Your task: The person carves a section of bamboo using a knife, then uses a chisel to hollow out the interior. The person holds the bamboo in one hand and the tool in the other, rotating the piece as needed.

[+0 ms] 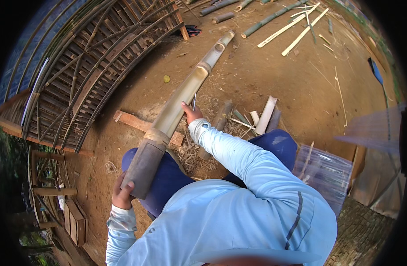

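Note:
A long bamboo pole [180,98], cut open along its upper side into a trough, runs from my lap toward the far middle. Its near section is whole and grey-brown, while the opened part shows pale inner walls with node rings. My left hand [122,191] grips the near end, thumb on top. Beside the trough's right edge, my right hand [193,113] is closed, its thumb against the rim. A thin, grey, blade-like tool [194,101] sticks up from that hand; its handle is hidden in the fingers.
A wooden plank [135,122] lies beneath the pole, near shavings [191,153] and split bamboo pieces [266,116]. A slatted bamboo structure [79,80] stands at left. Bamboo poles [270,21] and pale strips [301,35] lie far right. Clear plastic sheeting [323,170] is at right.

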Demonstrator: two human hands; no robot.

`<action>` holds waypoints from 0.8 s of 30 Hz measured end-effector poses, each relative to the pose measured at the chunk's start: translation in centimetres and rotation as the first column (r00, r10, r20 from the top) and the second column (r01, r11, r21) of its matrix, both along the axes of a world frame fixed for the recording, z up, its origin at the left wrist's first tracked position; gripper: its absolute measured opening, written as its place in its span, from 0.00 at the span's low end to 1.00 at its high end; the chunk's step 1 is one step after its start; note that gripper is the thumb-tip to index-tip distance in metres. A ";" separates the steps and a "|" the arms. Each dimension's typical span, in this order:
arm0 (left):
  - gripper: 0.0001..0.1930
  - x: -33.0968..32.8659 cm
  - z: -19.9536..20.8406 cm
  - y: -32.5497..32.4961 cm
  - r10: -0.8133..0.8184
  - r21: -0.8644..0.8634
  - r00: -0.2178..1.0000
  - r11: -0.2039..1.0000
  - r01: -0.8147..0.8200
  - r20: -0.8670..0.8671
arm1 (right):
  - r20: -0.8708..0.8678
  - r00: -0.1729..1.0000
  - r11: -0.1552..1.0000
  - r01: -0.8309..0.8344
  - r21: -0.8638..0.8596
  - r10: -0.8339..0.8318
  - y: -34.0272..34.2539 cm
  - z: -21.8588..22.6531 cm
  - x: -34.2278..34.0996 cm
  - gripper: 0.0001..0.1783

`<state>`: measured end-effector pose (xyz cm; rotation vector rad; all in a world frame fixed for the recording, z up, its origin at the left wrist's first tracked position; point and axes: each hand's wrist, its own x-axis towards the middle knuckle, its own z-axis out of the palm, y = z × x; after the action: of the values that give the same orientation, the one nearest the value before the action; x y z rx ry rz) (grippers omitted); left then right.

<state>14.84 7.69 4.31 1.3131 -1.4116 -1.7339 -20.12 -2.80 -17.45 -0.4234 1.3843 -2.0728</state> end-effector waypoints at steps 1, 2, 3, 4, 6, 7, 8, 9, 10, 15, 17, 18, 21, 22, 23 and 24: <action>0.39 1.0 0.1 0.1 -0.016 -0.004 0.999 1.000 0.016 -0.032 | 0.029 0.996 0.996 -0.084 -0.008 0.084 0.3 1.0 1.4 0.30; 0.39 1.4 -0.1 -0.3 -0.050 0.030 0.996 0.998 0.052 -0.070 | 0.067 0.992 0.993 -0.107 -0.040 0.109 0.6 1.7 1.7 0.36; 0.39 1.8 -0.2 -0.6 -0.082 0.062 0.991 0.994 0.089 -0.108 | 0.105 0.985 0.989 -0.129 -0.074 0.136 0.8 2.5 2.1 0.43; 0.39 1.9 -0.4 -0.8 -0.118 0.093 0.982 0.987 0.132 -0.148 | 0.140 0.977 0.984 -0.144 -0.107 0.158 1.0 2.8 2.2 0.50; 0.38 2.1 -0.8 -0.9 -0.050 0.229 0.973 0.968 0.103 -0.224 | 0.135 0.981 0.983 -0.120 -0.141 0.139 1.1 3.7 2.6 0.58; 0.38 2.0 -0.9 -0.9 -0.014 0.298 0.966 0.950 0.094 -0.259 | 0.132 0.983 0.982 -0.106 -0.155 0.127 1.1 3.8 2.7 0.62; 0.38 1.7 -0.9 -0.9 0.024 0.302 0.960 0.951 0.064 -0.280 | 0.098 0.985 0.980 -0.124 -0.154 0.140 1.0 3.9 2.6 0.63; 0.38 1.3 -0.8 -1.0 0.061 0.306 0.952 0.951 0.035 -0.300 | 0.064 0.986 0.978 -0.142 -0.153 0.153 0.8 4.2 2.4 0.64; 0.39 0.7 -0.9 -1.2 0.093 0.316 0.941 0.949 0.016 -0.326 | 0.023 0.987 0.978 -0.152 -0.145 0.157 0.6 3.8 1.7 0.65; 0.39 1.0 0.6 -1.3 0.155 0.303 0.930 0.952 -0.050 -0.334 | 0.019 0.976 0.975 -0.215 -0.060 0.217 1.8 7.8 2.7 0.68; 0.39 0.9 0.6 -1.8 0.133 0.307 0.928 0.952 -0.021 -0.348 | 0.038 0.975 0.972 -0.213 -0.099 0.218 0.6 7.6 2.3 0.68; 0.39 1.5 0.5 -2.5 0.087 0.300 0.931 0.954 0.026 -0.355 | 0.048 0.974 0.970 -0.213 -0.118 0.219 0.3 7.4 2.2 0.69; 0.39 1.7 0.3 -3.4 0.057 0.292 0.936 0.955 0.050 -0.347 | -0.024 0.984 0.984 -0.176 -0.005 0.176 -0.7 6.4 2.0 0.69; 0.39 2.0 0.3 -3.4 0.076 0.291 0.939 0.956 0.027 -0.336 | -0.056 0.985 0.986 -0.164 0.020 0.165 -0.7 6.7 2.4 0.69; 0.39 2.3 0.4 -3.4 0.069 0.283 0.944 0.959 0.027 -0.323 | -0.002 0.981 0.981 -0.195 -0.015 0.195 -0.4 6.9 2.7 0.69; 0.39 2.5 0.4 -3.5 0.062 0.275 0.948 0.961 0.028 -0.311 | -0.001 0.979 0.979 -0.206 -0.007 0.206 -0.5 7.1 2.9 0.69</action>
<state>17.36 4.20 4.70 1.1100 -1.0017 -2.0784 -17.19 -3.26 -10.38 -0.5462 1.2761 -1.9095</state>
